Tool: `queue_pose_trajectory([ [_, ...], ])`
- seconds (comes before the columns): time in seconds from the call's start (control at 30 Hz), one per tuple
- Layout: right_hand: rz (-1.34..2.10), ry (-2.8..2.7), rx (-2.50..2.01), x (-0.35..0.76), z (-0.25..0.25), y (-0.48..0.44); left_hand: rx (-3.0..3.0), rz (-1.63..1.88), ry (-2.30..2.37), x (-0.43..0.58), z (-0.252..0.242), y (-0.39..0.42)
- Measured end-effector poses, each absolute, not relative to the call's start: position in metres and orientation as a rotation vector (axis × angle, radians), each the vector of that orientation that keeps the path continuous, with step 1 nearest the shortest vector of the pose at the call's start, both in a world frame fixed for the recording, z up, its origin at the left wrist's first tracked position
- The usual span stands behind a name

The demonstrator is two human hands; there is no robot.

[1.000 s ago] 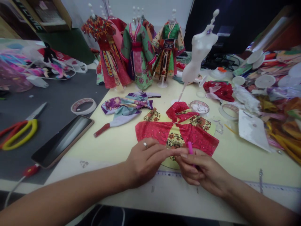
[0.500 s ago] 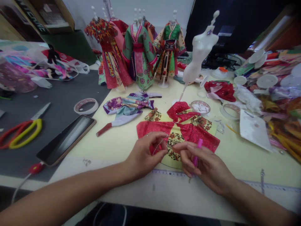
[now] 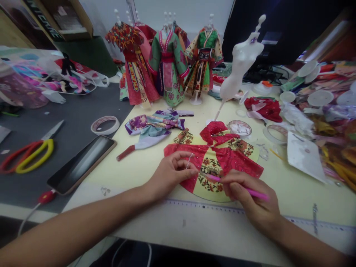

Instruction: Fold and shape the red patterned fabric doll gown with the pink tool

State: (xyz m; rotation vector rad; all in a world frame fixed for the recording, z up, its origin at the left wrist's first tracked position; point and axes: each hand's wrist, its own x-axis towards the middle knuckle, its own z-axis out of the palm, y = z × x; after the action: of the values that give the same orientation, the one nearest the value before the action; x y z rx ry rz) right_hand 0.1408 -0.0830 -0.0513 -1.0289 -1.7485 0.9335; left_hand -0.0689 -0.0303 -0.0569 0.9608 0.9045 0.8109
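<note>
My left hand (image 3: 168, 176) is closed in a pinch, with a thin strand of small beads (image 3: 189, 161) looped at its fingers. In my right hand (image 3: 251, 196) is a slim pink pen-like tool (image 3: 259, 194), gripped like a pen. Its narrow tip, too small to make out fully, points left towards the left fingertips. Beneath both hands lies a small red and yellow flowered doll dress (image 3: 239, 161), spread on the pale table, with its lower part partly covered by my hands. A long ruler (image 3: 204, 207) runs along the near side of the dress.
Dressed doll stands (image 3: 169, 74) and a bare white mannequin (image 3: 241, 63) rise at the back. Scissors (image 3: 35, 155), a phone (image 3: 82, 165) and a tape roll (image 3: 105, 125) lie left. A purple-blue garment (image 3: 154, 124) lies beyond my left hand; fabric scraps (image 3: 330, 122) crowd the right.
My right hand has turned the pink tool from upright to nearly level, its tip now by the left fingertips. The left fingers have shifted around the bead strand. The view has moved slightly.
</note>
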Motion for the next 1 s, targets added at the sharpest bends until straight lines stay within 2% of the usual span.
queue_pose_trajectory([
  [0.37,0.664,-2.007,-0.869,0.1342,-0.0439,-0.0782,0.939,0.837,0.891,-0.0696,-0.0568,-0.0304],
  [1.0,0.651,-2.050,-0.854,0.1348,-0.0417,-0.0789,0.975,0.850,0.925,-0.0684,-0.0525,-0.0298],
])
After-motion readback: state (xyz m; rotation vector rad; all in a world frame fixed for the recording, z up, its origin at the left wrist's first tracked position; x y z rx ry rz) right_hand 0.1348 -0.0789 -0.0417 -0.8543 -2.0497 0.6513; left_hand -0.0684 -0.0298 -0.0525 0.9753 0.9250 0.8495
